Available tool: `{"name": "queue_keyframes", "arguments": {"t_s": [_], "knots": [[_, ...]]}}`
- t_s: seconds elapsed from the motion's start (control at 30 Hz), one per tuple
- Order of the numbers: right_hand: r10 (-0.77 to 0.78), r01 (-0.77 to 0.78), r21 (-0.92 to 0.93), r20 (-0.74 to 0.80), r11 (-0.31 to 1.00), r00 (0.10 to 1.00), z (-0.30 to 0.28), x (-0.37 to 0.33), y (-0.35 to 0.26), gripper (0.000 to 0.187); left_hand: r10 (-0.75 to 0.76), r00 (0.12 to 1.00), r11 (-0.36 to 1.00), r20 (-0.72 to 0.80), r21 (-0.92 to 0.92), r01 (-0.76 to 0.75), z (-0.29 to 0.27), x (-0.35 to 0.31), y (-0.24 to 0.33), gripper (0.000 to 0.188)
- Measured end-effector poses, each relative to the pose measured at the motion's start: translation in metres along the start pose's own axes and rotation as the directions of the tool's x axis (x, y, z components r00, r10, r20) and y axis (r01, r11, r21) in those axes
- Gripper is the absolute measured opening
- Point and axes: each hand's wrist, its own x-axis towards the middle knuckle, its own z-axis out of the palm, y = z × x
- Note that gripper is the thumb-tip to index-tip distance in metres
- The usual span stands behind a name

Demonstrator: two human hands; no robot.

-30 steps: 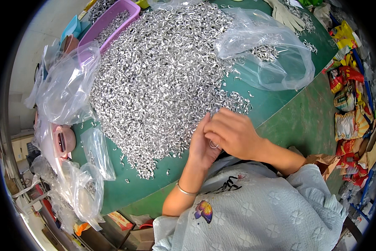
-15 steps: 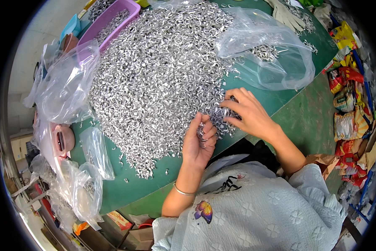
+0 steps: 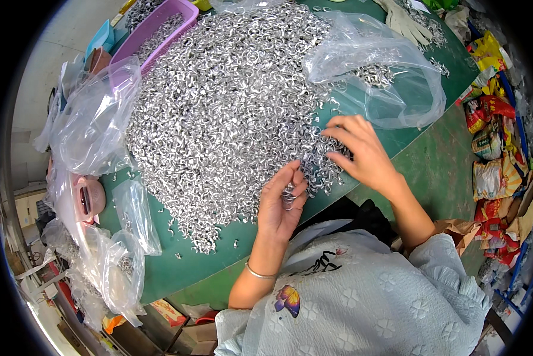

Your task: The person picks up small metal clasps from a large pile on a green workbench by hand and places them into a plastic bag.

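Left hand [image 3: 282, 204] – curled fingers half-hide the metal rings [image 3: 289, 193], count unclear; can't tell if right hand [image 3: 364, 155] touches the pile [image 3: 219, 118], whose smallest pieces are too tiny to make out – white glove [image 3: 404, 24] cut by top edge, purple basket's [image 3: 176, 35] near end veiled by clear bag [image 3: 94, 130]

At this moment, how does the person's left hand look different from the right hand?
The left hand is curled around some small silver rings; the right hand is open, at the right edge of the pile of metal pieces.
The left hand has a bracelet below its wrist; the right hand shows none.
Both are without gloves.
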Motion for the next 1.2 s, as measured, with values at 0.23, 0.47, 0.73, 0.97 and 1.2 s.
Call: {"name": "queue_keyframes", "arguments": {"t_s": [0.23, 0.47, 0.73, 0.97, 1.2], "knots": [[0.117, -0.117, 0.004, -0.049, 0.993, 0.992, 0.009, -0.005, 0.022, 0.015, -0.041, 0.99, 0.999, 0.133, 0.02, 0.039, -0.011, -0.002, 0.001, 0.021], [0.396, -0.371, 0.229, -0.074, 0.9, 0.915, -0.011, -0.001, 0.011, 0.01, -0.016, 0.996, 0.996, 0.083, 0.085, 0.009, -0.004, -0.003, 0.0, 0.022], [0.403, -0.285, 0.452, -0.191, 0.846, 0.895, -0.009, 0.002, 0.015, 0.009, 0.08, 0.995, 0.971, -0.053, 0.229, -0.066, 0.002, -0.003, -0.003, 0.028], [0.498, -0.412, 0.656, 0.063, 0.633, 0.865, -0.005, 0.0, 0.019, 0.011, 0.043, 0.995, 0.984, 0.094, 0.171, -0.058, -0.008, -0.002, -0.002, 0.031], [0.55, -0.534, 0.548, 0.154, 0.643, 0.821, -0.003, -0.001, 0.03, 0.014, 0.006, 0.993, 0.984, 0.12, 0.175, -0.027, -0.008, -0.003, 0.001, 0.032]]}}
